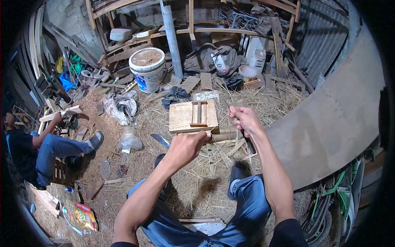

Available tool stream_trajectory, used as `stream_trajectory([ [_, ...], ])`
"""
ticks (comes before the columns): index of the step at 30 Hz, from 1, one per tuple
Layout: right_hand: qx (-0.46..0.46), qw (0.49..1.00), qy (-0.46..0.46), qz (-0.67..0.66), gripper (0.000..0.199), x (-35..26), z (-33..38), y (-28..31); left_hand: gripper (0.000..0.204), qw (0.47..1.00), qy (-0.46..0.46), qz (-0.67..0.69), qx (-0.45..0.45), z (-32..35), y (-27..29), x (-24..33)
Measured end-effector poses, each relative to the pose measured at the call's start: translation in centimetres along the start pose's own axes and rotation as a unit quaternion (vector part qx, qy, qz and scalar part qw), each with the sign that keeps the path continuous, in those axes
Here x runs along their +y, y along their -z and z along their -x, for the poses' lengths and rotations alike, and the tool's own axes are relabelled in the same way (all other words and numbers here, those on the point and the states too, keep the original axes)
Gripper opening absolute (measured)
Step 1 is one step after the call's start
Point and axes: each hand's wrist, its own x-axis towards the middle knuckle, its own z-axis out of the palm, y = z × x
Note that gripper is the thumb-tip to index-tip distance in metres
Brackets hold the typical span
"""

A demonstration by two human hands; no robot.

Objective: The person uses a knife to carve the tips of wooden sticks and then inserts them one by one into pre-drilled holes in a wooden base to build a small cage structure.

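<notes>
Single head-worn fisheye view looking steeply down, close over the person's lap; rim bends, probably hiding edges.

Ahead of you a white bucket [147, 69] stands on the straw-strewn floor [193, 185]; a seated person [37, 148] is at your left, perhaps sanding wood.

Left hand [186, 145] and right hand [245, 119] bare: no gloves, no rings or watch visible. Forearms bare up to elbows. Black short sleeves show at near edge, one at left arm, one at right arm. Blue denim jeans [247, 206] on both legs, fabric creased at knees, slightly faded. Dark shoes: right shoe [238, 171] black, rounded toe; left shoe [159, 159] mostly hidden behind left forearm, only dark toe showing.
</notes>
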Motion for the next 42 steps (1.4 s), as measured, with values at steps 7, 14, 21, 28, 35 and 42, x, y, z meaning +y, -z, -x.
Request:
stream_trajectory([
  [7,0.221,0.972,0.064,0.038,0.025,0.4,-2.4,3.9,0.012,1.000,-0.015,0.020,-0.014,0.4,0.0,0.8],
  [14,0.179,0.968,0.151,0.090,0.030,1.3,-0.6,5.5,0.013,0.999,0.007,0.023,-0.034,0.7,1.4,-0.1],
  [21,0.101,0.972,0.135,0.165,0.038,1.5,-0.4,1.4,0.019,0.998,0.065,0.027,-0.007,-0.3,0.6,-1.0],
  [28,-0.008,0.989,0.041,0.143,0.044,5.0,-1.5,-3.5,0.024,0.987,0.130,0.073,-0.066,-1.0,-1.3,-3.9],
  [35,0.018,0.846,0.108,0.522,0.052,11.1,-5.4,-2.1,0.026,0.974,0.179,0.104,-0.086,-2.1,-5.2,-8.5],
  [42,0.133,0.886,0.180,0.405,0.042,7.7,-6.0,-1.8,0.016,0.886,0.271,0.374,-0.029,-3.9,-6.3,-8.5],
])
